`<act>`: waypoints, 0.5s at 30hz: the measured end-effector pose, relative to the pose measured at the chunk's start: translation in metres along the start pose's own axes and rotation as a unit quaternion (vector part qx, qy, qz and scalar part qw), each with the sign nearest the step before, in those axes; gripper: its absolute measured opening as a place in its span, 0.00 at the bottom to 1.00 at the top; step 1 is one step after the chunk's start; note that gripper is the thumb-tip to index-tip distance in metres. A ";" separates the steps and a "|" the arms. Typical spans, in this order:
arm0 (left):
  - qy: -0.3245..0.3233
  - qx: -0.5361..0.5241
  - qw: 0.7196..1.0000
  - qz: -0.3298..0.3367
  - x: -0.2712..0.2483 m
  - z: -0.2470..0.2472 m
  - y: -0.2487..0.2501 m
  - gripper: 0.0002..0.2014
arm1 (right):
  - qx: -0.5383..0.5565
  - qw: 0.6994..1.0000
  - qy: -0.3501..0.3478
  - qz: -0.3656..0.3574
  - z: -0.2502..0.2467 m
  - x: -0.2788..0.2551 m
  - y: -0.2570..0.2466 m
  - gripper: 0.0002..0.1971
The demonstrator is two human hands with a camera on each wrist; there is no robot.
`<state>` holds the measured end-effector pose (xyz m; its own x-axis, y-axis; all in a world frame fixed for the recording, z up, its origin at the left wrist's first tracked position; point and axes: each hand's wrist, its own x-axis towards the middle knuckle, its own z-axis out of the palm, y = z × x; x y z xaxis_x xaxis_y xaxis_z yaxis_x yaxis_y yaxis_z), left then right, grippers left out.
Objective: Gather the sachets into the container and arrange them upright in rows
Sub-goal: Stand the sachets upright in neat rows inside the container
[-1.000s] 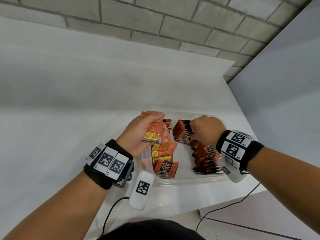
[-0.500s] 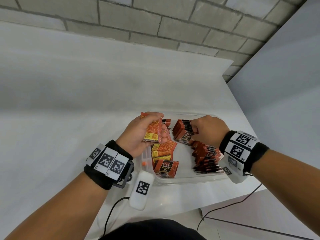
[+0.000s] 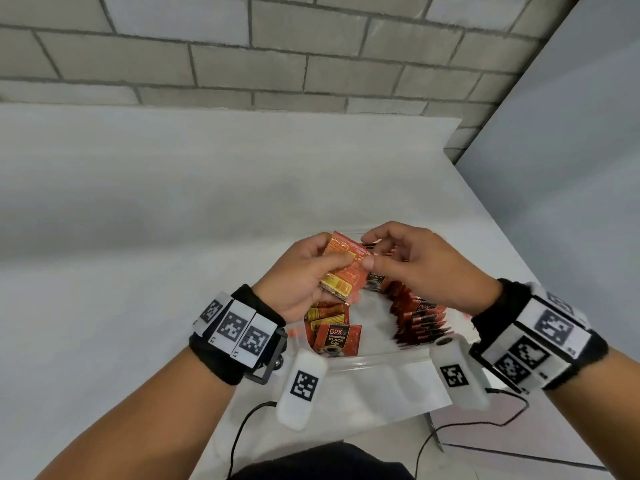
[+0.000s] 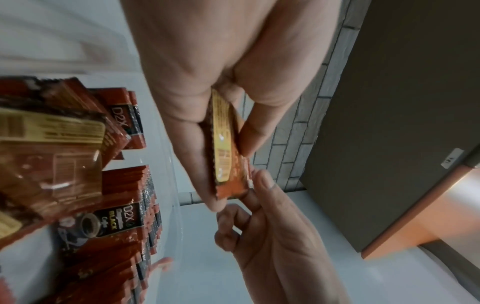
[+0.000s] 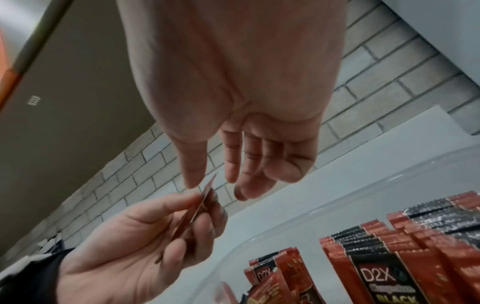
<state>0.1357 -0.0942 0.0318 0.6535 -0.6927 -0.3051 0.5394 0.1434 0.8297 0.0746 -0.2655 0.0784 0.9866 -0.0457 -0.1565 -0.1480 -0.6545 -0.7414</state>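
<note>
Over the tub: both hands meet above a clear plastic tub [image 3: 381,358] that stands on a white desk [image 3: 138,237], near its right front corner.
Left hand: the left hand [image 3: 294,282] grips a small stack of sachets [image 3: 341,271], thumb on top and fingers curled underneath; the yellow-panelled backs face up.
Right hand: the right hand [image 3: 422,268] reaches to the same stack. Its thumb tip touches the edge of the top sachet and its forefinger arches over it. From the right wrist view the thumb and fingers stand a little apart on either side of that edge, not yet closed on it.
Writing: a sachet lying flat [image 3: 336,339] at the near left of the tub reads "D2X" and "BLACK" over a picture of a coffee cup, in red and black. The same words show on sachets in both wrist views. The small print on the yellow panels is too blurred to read.
Tub, right side: a row of sachets [image 3: 419,317] stands on edge, leaning, packed face to face from the near wall towards the far end.
Tub, left side: a few loose sachets [image 3: 325,315] lie flat and overlapping, some with the yellow back up.
Wrists: black bands with square black-and-white code tags [image 3: 239,329] sit on both wrists, and cables trail off the desk edge.
Behind: a grey brick wall [image 3: 277,46].
</note>
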 end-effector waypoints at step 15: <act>0.059 -0.045 0.997 0.030 0.012 0.029 0.005 0.15 | 0.022 0.992 0.111 -0.063 -0.008 -0.029 0.024 0.14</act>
<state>0.1313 -0.1223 0.0455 0.7411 -0.5932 -0.3145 0.5403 0.2488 0.8039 0.0433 -0.2865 0.0703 0.9874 -0.1347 0.0826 -0.0214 -0.6322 -0.7745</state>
